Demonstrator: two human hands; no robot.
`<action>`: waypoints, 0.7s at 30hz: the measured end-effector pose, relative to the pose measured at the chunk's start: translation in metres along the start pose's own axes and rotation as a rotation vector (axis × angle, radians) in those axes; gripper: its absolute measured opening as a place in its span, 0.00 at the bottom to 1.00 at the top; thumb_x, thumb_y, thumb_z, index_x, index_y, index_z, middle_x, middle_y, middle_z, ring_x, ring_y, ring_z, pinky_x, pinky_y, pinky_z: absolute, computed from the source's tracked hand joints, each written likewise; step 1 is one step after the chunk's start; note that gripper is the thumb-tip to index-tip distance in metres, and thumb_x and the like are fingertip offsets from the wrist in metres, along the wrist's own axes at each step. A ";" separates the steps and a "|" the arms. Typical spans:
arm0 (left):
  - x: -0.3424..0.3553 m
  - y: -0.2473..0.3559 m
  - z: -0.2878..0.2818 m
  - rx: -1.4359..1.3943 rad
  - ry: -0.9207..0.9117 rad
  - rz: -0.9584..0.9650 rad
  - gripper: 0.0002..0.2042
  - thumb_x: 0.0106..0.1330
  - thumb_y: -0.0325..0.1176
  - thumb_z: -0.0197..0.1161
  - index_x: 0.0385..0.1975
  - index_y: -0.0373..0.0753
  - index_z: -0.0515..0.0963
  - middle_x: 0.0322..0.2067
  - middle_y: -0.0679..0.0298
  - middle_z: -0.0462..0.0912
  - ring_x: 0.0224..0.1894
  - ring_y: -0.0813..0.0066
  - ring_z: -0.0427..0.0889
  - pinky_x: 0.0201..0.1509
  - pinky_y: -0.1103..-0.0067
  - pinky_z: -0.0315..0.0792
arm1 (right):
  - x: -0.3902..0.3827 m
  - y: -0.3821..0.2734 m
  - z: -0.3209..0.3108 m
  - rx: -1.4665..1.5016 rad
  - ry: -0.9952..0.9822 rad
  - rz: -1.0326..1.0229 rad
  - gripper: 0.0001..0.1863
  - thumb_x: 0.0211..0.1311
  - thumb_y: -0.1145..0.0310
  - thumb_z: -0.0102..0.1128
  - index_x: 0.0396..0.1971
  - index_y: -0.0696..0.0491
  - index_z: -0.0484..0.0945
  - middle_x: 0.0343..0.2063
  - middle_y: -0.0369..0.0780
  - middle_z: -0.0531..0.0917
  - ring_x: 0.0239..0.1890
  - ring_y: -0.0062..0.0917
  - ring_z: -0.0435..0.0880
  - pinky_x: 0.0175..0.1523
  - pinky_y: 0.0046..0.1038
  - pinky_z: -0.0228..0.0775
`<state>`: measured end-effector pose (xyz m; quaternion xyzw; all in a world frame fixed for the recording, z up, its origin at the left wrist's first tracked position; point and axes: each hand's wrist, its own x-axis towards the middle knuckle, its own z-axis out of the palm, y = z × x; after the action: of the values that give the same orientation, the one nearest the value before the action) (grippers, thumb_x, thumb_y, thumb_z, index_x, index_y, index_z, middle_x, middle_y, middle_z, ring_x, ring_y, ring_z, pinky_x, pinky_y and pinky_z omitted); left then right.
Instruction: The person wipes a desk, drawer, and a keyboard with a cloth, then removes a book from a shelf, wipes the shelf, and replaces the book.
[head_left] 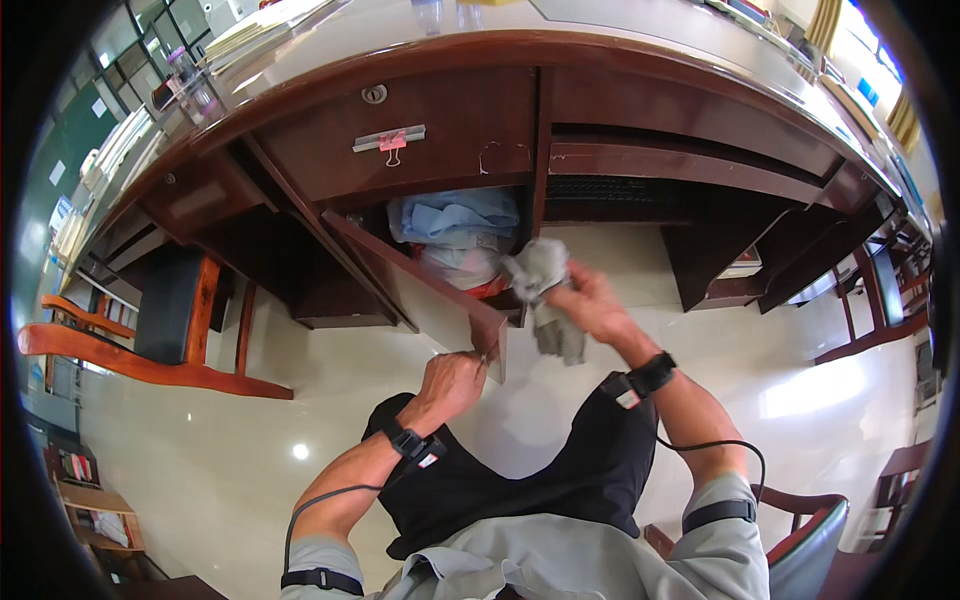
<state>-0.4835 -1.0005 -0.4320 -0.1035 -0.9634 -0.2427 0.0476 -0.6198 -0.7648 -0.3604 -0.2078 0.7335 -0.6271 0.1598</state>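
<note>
My right hand (592,302) is closed around a crumpled grey cloth (558,335), which hangs just right of the open cabinet. With its fingers closed at the free edge, my left hand (453,386) grips the dark brown cabinet door (420,272), swung out toward me. Inside the cabinet, folded light blue fabric (455,214) lies on top of a clear plastic bag (465,262). Something red shows low in the compartment, partly hidden by the door.
Above the cabinet is a closed drawer (450,125) with a pink binder clip (392,145) on its handle. The desktop (370,42) curves across the top. A wooden chair (180,310) stands at left, and another chair (815,545) is close behind my right arm.
</note>
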 end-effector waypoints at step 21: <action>0.139 -0.002 0.034 0.079 0.173 -0.210 0.13 0.69 0.37 0.58 0.29 0.36 0.83 0.32 0.49 0.86 0.38 0.47 0.86 0.45 0.56 0.78 | 0.016 -0.166 -0.012 -0.812 0.610 -0.905 0.38 0.39 0.77 0.71 0.59 0.50 0.78 0.39 0.45 0.75 0.43 0.43 0.77 0.47 0.39 0.74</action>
<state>-0.6203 -0.9611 -0.4429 0.0212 -0.9700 -0.2164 0.1089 -0.6221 -0.7835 -0.1944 -0.3517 0.7637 -0.3376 -0.4232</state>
